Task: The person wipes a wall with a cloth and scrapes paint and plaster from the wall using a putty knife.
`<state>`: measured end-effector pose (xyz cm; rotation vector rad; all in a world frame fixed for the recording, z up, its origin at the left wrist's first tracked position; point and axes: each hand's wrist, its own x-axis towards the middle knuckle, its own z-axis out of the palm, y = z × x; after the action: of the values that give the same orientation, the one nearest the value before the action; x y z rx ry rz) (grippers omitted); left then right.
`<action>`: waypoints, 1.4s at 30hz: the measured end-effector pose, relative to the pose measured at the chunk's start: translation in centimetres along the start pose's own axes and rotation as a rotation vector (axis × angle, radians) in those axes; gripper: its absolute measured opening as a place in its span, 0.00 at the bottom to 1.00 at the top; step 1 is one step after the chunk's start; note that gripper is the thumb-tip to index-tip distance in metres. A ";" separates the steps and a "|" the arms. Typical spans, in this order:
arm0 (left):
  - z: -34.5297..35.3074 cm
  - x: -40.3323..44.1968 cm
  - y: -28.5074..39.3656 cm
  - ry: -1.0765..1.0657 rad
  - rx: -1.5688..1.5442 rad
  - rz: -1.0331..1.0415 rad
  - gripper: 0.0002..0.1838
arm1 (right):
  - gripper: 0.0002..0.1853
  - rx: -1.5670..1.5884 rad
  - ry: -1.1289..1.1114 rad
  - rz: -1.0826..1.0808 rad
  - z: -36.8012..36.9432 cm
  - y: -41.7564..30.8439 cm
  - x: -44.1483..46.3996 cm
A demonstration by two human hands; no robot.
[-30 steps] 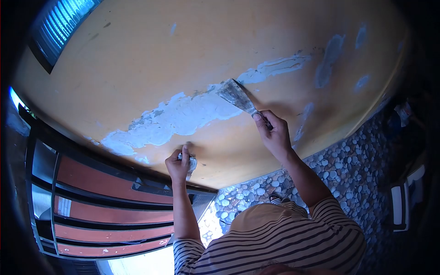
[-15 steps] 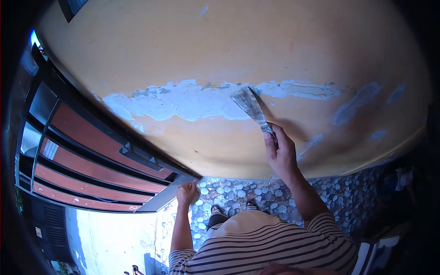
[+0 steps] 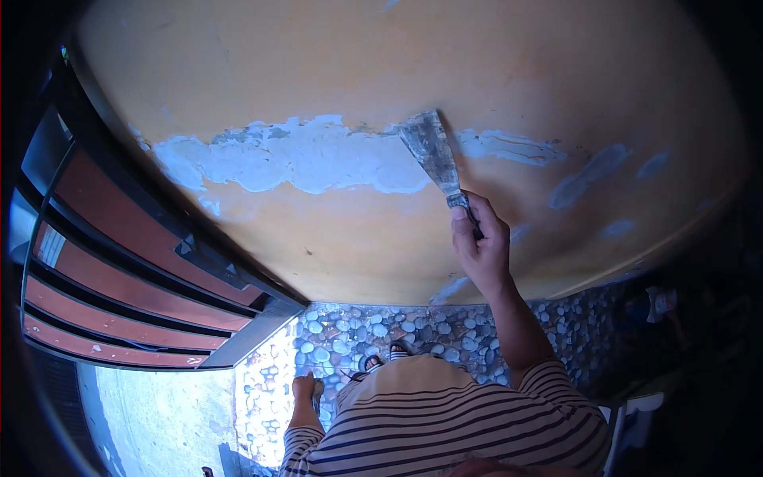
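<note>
My right hand (image 3: 483, 238) is wrapped round the handle of a putty knife (image 3: 431, 147), its wide, stained blade pointing up across the right part of a white putty patch (image 3: 318, 159). That patch runs sideways over the orange-yellow wall (image 3: 358, 238), and a narrower cracked strip (image 3: 513, 147) continues right of the blade. Low beside my body, my left hand (image 3: 304, 387) is closed around something greyish that shows only at its edge; it is too small to make out.
A dark metal gate with red panels (image 3: 119, 270) stands at the left, against the wall's edge. Pebbled floor (image 3: 429, 326) lies below the wall, with my sandalled feet on it. White chair-like edges (image 3: 636, 409) show at the lower right.
My left hand has dropped from near the wall to beside my body. The putty knife stays at the patch, its blade now more upright. The view has shifted, bringing more floor into sight.
</note>
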<state>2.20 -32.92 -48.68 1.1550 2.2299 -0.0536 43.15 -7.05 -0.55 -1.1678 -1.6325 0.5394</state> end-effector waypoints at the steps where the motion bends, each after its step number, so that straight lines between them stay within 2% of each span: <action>1: 0.7 0.4 0.1 -0.001 -0.131 -0.046 0.33 | 0.15 0.089 0.116 -0.105 0.0 0.7 -0.5; 2: 1.1 1.0 0.0 -0.024 0.053 0.149 0.29 | 0.15 0.106 0.141 -0.112 -0.7 0.6 -1.1; 3: 2.7 2.8 -0.1 -0.012 -0.058 0.024 0.31 | 0.15 0.121 0.166 -0.120 -1.5 0.3 -1.7; 5: 2.1 3.0 1.6 -0.015 -0.086 0.054 0.33 | 0.16 0.012 0.147 -0.044 -3.8 0.5 -2.8; 6: 3.0 4.0 1.6 -0.005 -0.174 -0.007 0.33 | 0.16 -0.109 0.104 -0.045 -4.8 0.1 -3.1; 7: 2.6 4.0 1.8 -0.032 0.004 0.154 0.30 | 0.17 -0.227 0.057 -0.044 -5.6 -0.1 -3.3; 9: 4.7 7.2 0.2 -0.058 0.138 0.315 0.24 | 0.17 -0.316 0.022 -0.096 -6.3 -0.3 -2.9; 11: 3.1 6.7 1.2 0.000 0.350 0.483 0.19 | 0.17 -0.367 -0.002 -0.129 -6.5 -1.1 -2.1; 12: 3.3 6.8 1.6 0.007 0.270 0.365 0.18 | 0.17 -0.371 -0.007 -0.139 -6.5 -1.3 -1.8; 15: 3.7 7.3 1.8 0.061 0.203 0.321 0.18 | 0.17 -0.417 -0.026 -0.185 -6.3 -1.4 -1.0; 16: 3.4 6.8 2.3 0.047 0.136 0.236 0.19 | 0.17 -0.423 -0.018 -0.202 -6.3 -1.1 -0.8; 17: 3.1 6.1 2.8 0.037 -0.098 0.048 0.22 | 0.16 -0.430 -0.015 -0.218 -6.4 -0.8 -0.7; 21: 6.7 3.9 2.1 0.160 -0.264 0.007 0.27 | 0.16 -0.412 -0.039 -0.219 -5.8 -0.7 1.0; 24: 7.8 1.5 3.1 0.149 -0.445 -0.196 0.29 | 0.16 -0.401 -0.051 -0.199 -6.2 -0.8 1.3; 28: 8.6 0.9 3.1 0.079 -0.391 -0.150 0.31 | 0.16 -0.380 -0.034 -0.262 -6.7 1.4 1.3; 33: 8.8 1.8 2.9 0.062 -0.287 -0.119 0.32 | 0.16 -0.333 -0.026 -0.200 -5.5 0.4 1.4; 38: 9.4 3.2 3.2 0.030 -0.230 -0.096 0.32 | 0.16 -0.313 -0.006 -0.204 -6.6 3.5 0.1; 40: 10.4 3.9 2.4 0.064 -0.093 0.090 0.31 | 0.16 -0.334 -0.015 -0.218 -6.6 2.7 0.5; 42: 9.5 3.2 3.3 0.034 -0.085 0.057 0.31 | 0.15 -0.356 -0.010 -0.223 -6.2 1.6 1.0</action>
<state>8.08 -31.47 -57.27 1.1804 2.2048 0.0842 49.37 -6.67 1.03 -1.2150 -1.8896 0.1141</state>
